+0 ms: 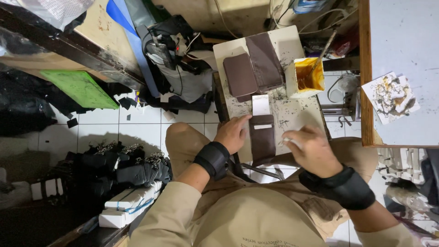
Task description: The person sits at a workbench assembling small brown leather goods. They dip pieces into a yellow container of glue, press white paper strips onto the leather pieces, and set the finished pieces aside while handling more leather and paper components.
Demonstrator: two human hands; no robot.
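A dark brown leather piece [262, 138] lies on the near part of a small stained work board [292, 110], with a white card [260, 104] sticking out of its top. My left hand [233, 132] presses flat against the piece's left edge. My right hand [311, 148] rests just right of it, fingers curled over a small pale thing that I cannot make out. Both wrists wear black bands. Two more brown leather pieces [253, 68] are stacked at the far end of the board.
An open white tub of yellow glue [306, 75] with a stick in it stands on the board's right. A grey table [402, 55] with a glue-smeared paper [389, 97] is at right. Black leather goods [123, 171] and white boxes [125, 203] lie on the tiled floor at left.
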